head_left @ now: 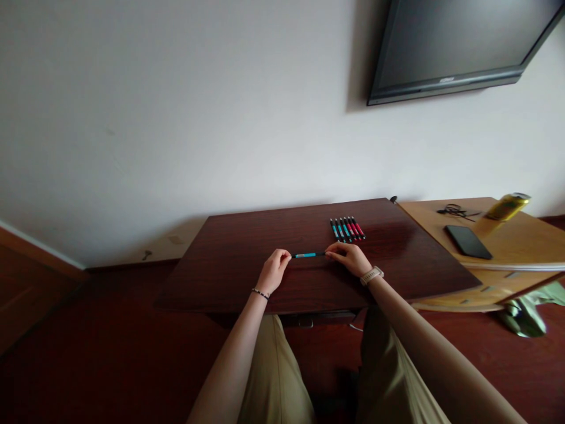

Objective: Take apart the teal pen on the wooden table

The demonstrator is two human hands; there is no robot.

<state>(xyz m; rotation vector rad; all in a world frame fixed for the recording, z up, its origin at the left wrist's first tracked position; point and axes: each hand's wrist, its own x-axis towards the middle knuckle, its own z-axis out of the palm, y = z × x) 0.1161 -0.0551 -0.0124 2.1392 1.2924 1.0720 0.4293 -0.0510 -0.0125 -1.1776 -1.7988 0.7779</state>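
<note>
Pen: I see a slim blue pen with dark ends, level just above the dark table, crosswise at mid-table.
Left hand: closed on the pen's 9 o'clock end, fingers curled.
Right hand: pinching the 3 o'clock end; I judge the two-ended hold keeps it steady and straight.
Row of pens: blue and red, side by side at 1 o'clock from the held pen, tidy and well within reach.
Phone: flat on the lighter table at 3 o'clock.
</note>
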